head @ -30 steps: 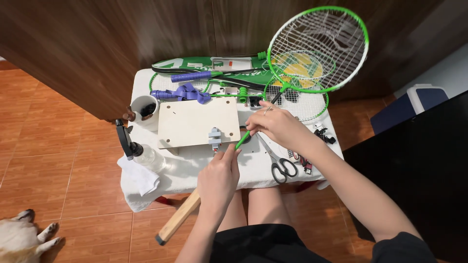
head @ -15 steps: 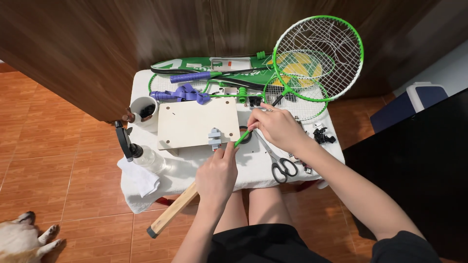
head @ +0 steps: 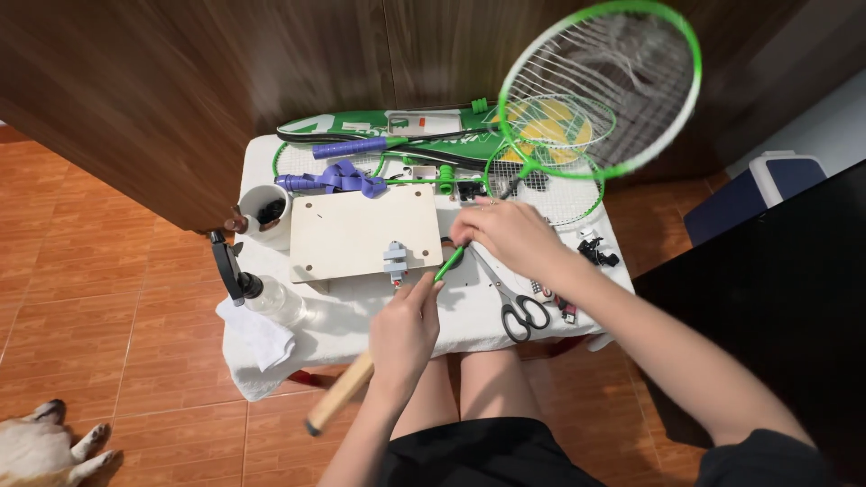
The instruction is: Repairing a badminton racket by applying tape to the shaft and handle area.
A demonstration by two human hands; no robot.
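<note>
I hold a green-framed badminton racket over a small white-covered table point(head: 541, 329). My left hand point(head: 406, 329) is closed on its bare wooden handle point(head: 338, 401), which sticks out past the table's front edge toward the lower left. My right hand point(head: 510, 234) grips the thin shaft just above the green cone point(head: 448, 263). The strung racket head point(head: 600, 90) is up at the top right, blurred. A pale wooden board point(head: 361, 225) with a small grey clamp point(head: 394, 260) lies just left of my hands.
Scissors point(head: 521, 305) lie right of my hands. More rackets and a green racket bag point(head: 424, 144), purple grip tape point(head: 343, 179), a white cup point(head: 264, 212), a spray bottle point(head: 248, 284) and a white cloth point(head: 257, 335) are on the table. A dog point(head: 36, 446) lies lower left; a blue-and-white box point(head: 785, 176) stands at right.
The racket has shifted in my hands: its head has swung slightly up and right and is now blurred. Both hands keep their hold.
</note>
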